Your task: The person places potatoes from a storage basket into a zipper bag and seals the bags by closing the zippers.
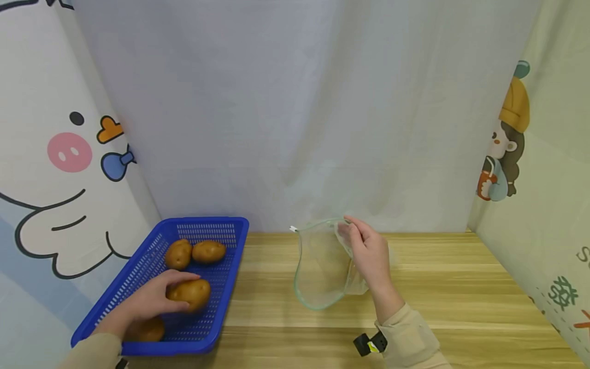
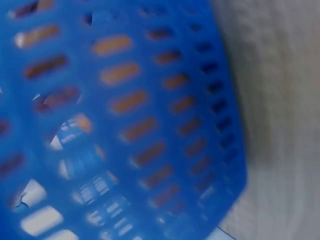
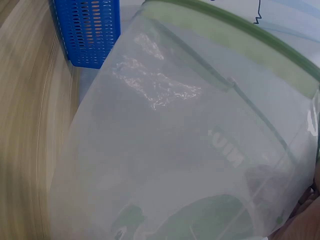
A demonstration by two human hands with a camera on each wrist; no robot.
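Note:
My left hand (image 1: 154, 296) grips a brown potato (image 1: 195, 294) inside a blue plastic basket (image 1: 205, 220), thumb on the near side and fingers over the top. Two more potatoes (image 1: 209, 252) lie at the basket's far end, and another potato (image 1: 149, 330) sits under my left wrist. My right hand (image 1: 371, 251) pinches the rim of a clear zip bag (image 1: 318, 266), whose green-edged mouth gapes toward the basket. In the right wrist view, the bag's side (image 3: 165, 145) with its green print fills most of the picture. The left wrist view is blurred and shows the basket's slotted wall (image 2: 90, 125).
The wooden table (image 1: 461, 297) carries the basket on the left and the bag in the middle. A pale curtain (image 1: 295, 113) hangs behind, with printed cloths on both sides. The white zip slider (image 1: 293, 228) sticks out at the bag's left corner.

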